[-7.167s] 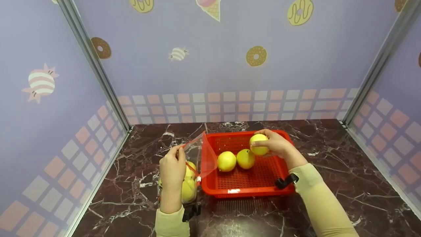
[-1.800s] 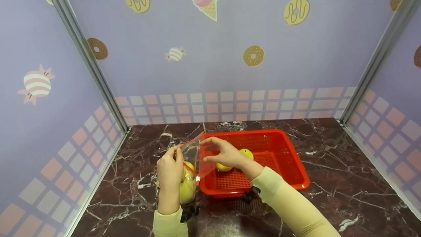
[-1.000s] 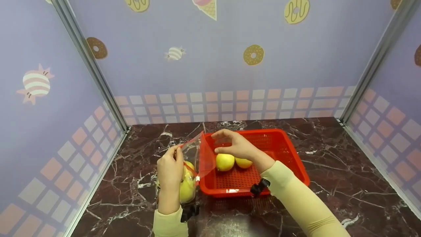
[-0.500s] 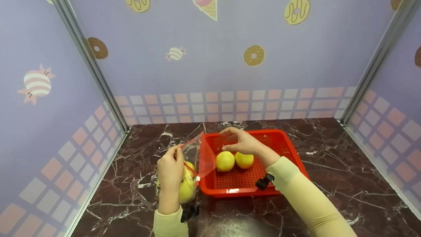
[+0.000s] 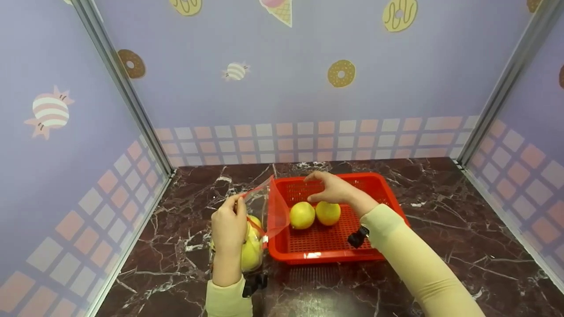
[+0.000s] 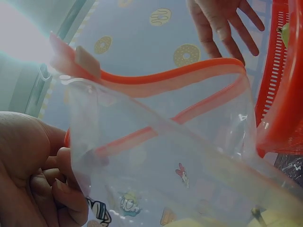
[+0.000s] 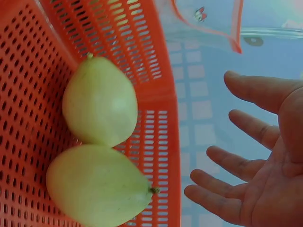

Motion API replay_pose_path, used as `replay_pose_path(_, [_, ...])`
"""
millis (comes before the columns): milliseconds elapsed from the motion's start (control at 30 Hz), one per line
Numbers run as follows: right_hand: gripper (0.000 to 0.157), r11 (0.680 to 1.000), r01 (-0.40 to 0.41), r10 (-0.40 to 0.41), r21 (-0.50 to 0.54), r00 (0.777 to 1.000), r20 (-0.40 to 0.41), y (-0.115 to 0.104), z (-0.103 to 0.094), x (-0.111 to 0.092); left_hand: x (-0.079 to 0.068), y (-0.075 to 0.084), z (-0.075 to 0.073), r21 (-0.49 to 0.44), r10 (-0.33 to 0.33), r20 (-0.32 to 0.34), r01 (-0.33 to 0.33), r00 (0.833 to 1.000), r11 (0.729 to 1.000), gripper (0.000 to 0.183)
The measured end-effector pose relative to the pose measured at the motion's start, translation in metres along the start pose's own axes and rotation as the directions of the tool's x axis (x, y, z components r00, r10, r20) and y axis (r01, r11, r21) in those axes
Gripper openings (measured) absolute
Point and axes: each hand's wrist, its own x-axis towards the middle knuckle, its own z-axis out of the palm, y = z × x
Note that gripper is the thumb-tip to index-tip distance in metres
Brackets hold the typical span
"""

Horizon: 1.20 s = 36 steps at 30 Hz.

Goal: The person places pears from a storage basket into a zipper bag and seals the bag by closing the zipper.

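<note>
In the head view my left hand [image 5: 228,224] pinches the rim of a clear zip bag [image 5: 277,215] with red edging. The left wrist view shows the bag's mouth [image 6: 175,78] gaping, its rim near my curled fingers. Several yellow-green pears [image 5: 251,254] lie inside the bag, partly hidden by my left hand. My right hand [image 5: 332,189] hovers over the red basket [image 5: 326,256], fingers spread and holding nothing. Just below it, two pears [image 5: 302,215] sit side by side in the basket. The right wrist view shows both pears [image 7: 100,101] with their stems.
The bag's mouth leans against the basket's left side. Both stand on a dark marbled tabletop [image 5: 449,224]. Patterned panels [image 5: 308,101] enclose the back and both sides, with metal posts [image 5: 498,92] at the corners.
Earlier my right hand held a pear over the basket; by 1.8 seconds ago it was empty-fingered at the bag's mouth. Since then it has drawn back right over the basket. My left hand stays put.
</note>
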Motion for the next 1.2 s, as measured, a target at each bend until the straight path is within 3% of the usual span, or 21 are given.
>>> replay_pose_path(433, [0.062,0.979,-0.105,0.127,-0.173,0.984,0.123,0.016,0.007,0.008,0.0,-0.001,0.001,-0.007,0.004,-0.002,-0.004,1.0,1.0,0.022])
replay_pose_path(667, [0.069,0.973,-0.157,0.182,-0.169,0.972,0.145,0.023,0.017,0.01,-0.001,-0.001,0.001,-0.005,0.025,-0.005,-0.025,1.0,1.0,0.022])
replay_pose_path(933, [0.065,0.96,-0.231,0.257,-0.161,0.952,0.167,0.032,0.022,0.008,0.0,-0.001,0.001,0.003,0.023,-0.003,-0.023,1.0,1.0,0.023])
replay_pose_path(1200, [0.059,0.952,-0.228,0.265,-0.203,0.948,0.176,0.04,0.026,0.006,0.0,-0.001,0.001,0.003,0.013,0.014,-0.013,1.0,1.0,0.023])
